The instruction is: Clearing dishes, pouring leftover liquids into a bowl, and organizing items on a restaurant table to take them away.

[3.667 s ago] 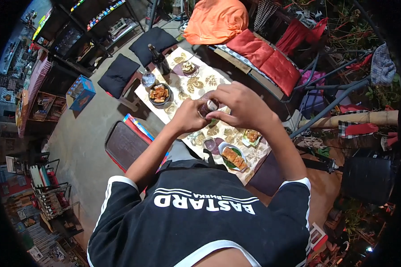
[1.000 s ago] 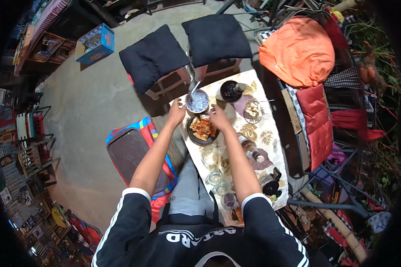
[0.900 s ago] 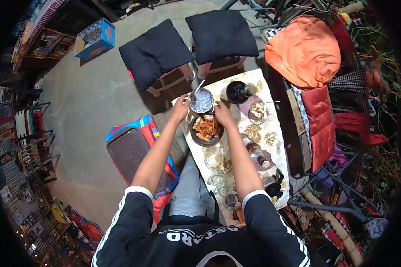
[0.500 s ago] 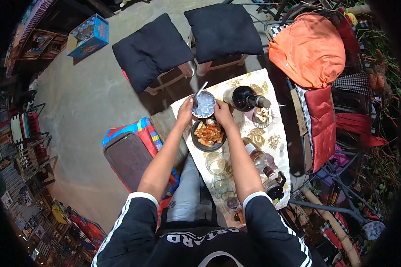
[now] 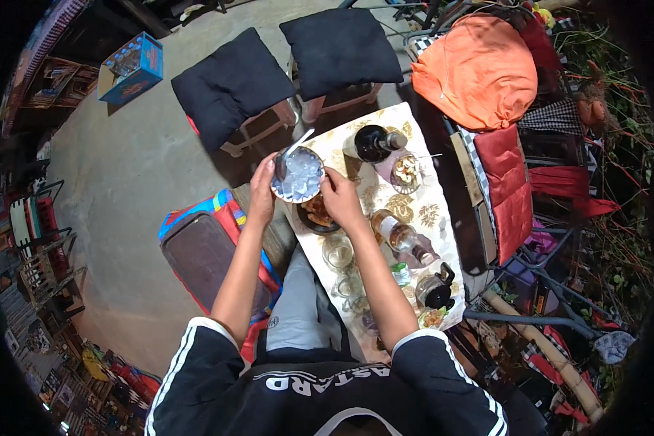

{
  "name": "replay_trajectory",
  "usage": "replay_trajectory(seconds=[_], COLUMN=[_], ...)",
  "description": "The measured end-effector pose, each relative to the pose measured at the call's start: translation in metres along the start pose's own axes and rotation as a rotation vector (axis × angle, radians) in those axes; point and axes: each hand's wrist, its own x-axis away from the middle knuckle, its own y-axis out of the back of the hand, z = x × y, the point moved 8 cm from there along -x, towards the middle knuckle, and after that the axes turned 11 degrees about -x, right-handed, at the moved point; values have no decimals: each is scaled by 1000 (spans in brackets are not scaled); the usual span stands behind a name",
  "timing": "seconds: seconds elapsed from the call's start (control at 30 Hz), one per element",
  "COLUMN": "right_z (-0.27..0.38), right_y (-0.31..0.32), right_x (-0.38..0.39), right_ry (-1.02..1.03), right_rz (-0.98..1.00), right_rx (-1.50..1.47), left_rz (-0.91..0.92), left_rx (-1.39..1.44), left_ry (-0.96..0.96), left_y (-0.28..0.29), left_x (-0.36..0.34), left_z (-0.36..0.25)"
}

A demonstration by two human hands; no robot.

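Shifted leftward: bowl (image 5: 300, 178) of ice-like chunks, now overlapping the dark dish

Half a second ago we had the bowl just beyond the dark dish (image 5: 318, 210) of food; now it covers much of that dish from our view and looks raised above the table (image 5: 392, 120), near its far left corner. Whether bowl and dish touch, we cannot tell.

Our left hand (image 5: 262, 187) is half curled around the bowl's left side, thumb up by the rim. Our right hand (image 5: 339, 196) pinches the right side, thumb and fingers nearly closed on it. A utensil (image 5: 298, 143) with a pale handle leans in the bowl, its end jutting over the rim (its lower part we can barely make out among the chunks).

Elsewhere on the patterned cloth we note a dark bottle (image 5: 373, 144) by the far edge, toward the far right corner, and a glass dish (image 5: 405, 173) of pale pieces along the right edge. Nearer us, an amber bottle (image 5: 396, 231) sits mid-table, a black-lidded pot (image 5: 434, 292) close to the right edge, and a clear glass (image 5: 337, 253) by the left edge. Two black cushions (image 5: 232, 87) top stools past the far edge.
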Motion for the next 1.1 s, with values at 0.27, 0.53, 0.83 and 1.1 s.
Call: replay_trajectory(seconds=[0.27, 0.53, 0.83, 1.1], right_z=[96, 138, 135, 136], right_y=[43, 114, 189, 194], right_x=[108, 237, 366, 425], right_ry=[244, 623, 619, 865], right_rz=[172, 168, 114, 259], right_rx=[-65, 202, 429, 537], left_rz=[-8, 161, 234, 317], left_rx=[-121, -184, -136, -165], left_ry=[-14, 37, 68, 74], left_y=[-16, -94, -152, -175], left_x=[119, 255, 373, 436], left_z=[-61, -66, -37, -50])
